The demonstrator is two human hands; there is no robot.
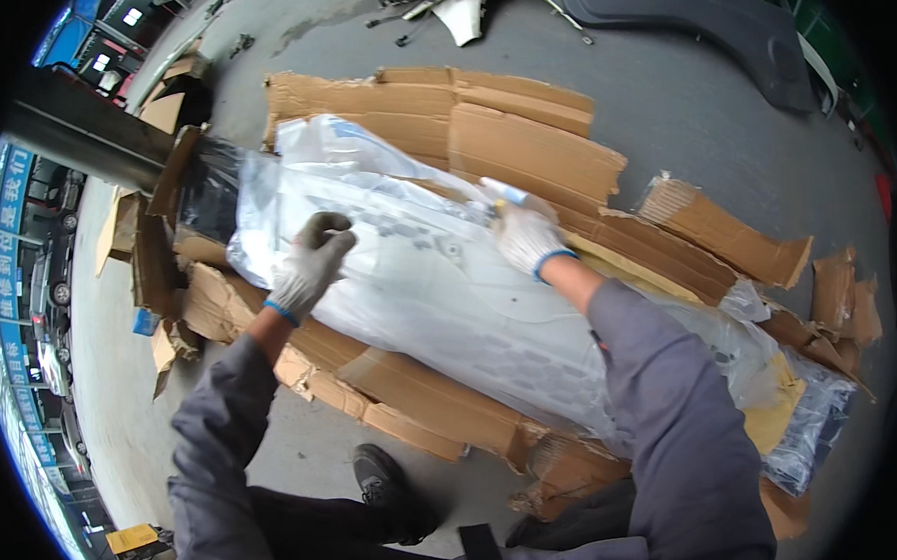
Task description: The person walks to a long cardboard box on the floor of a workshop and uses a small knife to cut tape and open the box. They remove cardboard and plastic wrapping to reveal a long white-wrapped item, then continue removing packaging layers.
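Observation:
A long, pale panel-shaped part [450, 310], wrapped in cloudy plastic film, lies diagonally on opened cardboard in front of me. Rows of dark hexagonal patches show through the wrap. My left hand [311, 264], in a white knit glove with grey-coated fingers, is over the panel's left part. Its fingers are loosely curled, apart from the thumb, with nothing visible between them. Over the far edge, my right hand [530, 238], gloved too, is closed on a small white, blue and yellow item [506, 191] whose kind I cannot make out. Loose clear film [337, 140] bunches at the far left end.
Torn cardboard [533, 146] surrounds the panel, with ragged flaps [737, 232] to the right. Black plastic wrap [212, 185] is at the left end, beside a metal post [87, 131]. A large dark trim panel [687, 19] lies on the floor beyond. My shoe [380, 478] is near the cardboard.

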